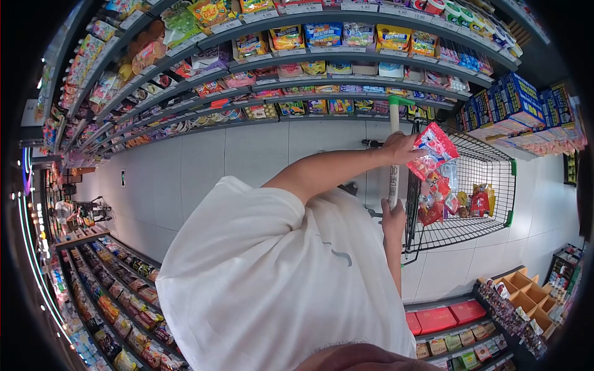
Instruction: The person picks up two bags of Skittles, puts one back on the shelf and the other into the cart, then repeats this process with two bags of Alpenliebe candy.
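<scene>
My left hand point(401, 148) is closed on the edge of a red and pink snack bag point(435, 148), held tilted above the near end of a shopping cart point(495, 154). My left wrist passes over the cart's pale handle bar point(394, 182), which has green end caps. Lower down, my right hand point(393, 217) wraps round the same handle. Inside the wire basket lie red packets point(435, 196) beneath the held bag, and a red and yellow packet point(481, 201) farther off. The held bag hides part of the basket.
Long shelves point(346, 59) of bagged sweets curve along the top. Stacked blue boxes point(513, 102) stand beyond the cart. Snack shelves point(124, 297) run at lower left; red gift boxes point(439, 318) and a wooden divided stand point(526, 297) are at lower right. Another person point(65, 210) is far left.
</scene>
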`<state>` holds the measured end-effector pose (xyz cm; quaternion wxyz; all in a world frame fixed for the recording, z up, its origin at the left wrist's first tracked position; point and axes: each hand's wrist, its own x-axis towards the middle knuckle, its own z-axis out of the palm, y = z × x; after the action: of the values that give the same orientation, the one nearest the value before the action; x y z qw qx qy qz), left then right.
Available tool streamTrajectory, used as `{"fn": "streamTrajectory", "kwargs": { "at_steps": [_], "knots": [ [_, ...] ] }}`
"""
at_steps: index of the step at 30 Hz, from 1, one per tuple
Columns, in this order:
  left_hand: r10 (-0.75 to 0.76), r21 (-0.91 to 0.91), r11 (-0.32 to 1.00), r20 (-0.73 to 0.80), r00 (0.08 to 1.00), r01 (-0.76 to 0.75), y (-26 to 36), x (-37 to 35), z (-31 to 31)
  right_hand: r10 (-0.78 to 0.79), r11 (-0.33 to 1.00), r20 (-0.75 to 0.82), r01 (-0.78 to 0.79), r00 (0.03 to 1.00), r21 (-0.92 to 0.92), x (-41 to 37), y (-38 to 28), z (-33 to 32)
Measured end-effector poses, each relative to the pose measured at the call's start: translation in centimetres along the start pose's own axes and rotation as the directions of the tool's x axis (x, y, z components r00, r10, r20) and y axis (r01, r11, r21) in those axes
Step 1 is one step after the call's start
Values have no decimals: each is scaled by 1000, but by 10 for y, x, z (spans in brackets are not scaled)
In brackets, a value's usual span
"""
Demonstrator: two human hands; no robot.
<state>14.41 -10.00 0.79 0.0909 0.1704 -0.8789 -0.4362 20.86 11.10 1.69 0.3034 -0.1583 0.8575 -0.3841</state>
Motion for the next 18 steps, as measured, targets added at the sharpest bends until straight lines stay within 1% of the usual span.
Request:
{"fn": "streamTrajectory", "kwargs": {
  "at_steps": [4,7,10,13,18],
  "knots": [
    [21,-14,1000,-21,1000,-22,-1,-1,1,-11,999,-18,11,1000,-31,1,6,2],
    [19,-23,1000,-33,999,-20,-6,1,5,-58,997,-38,55,998,-55,3,14,5],
    [16,-33,999,-13,1000,-17,-4,0,2,-21,998,-22,19,1000,-62,1,9,3],
    [7,-6,1000,10,1000,-7,-8,0,3,-21,999,-18,20,1000,-45,2,9,4],
    [4,-9,1000,24,1000,-4,-6,-1,1,-10,998,-11,9,1000,-67,1,9,4]
  ]
}}
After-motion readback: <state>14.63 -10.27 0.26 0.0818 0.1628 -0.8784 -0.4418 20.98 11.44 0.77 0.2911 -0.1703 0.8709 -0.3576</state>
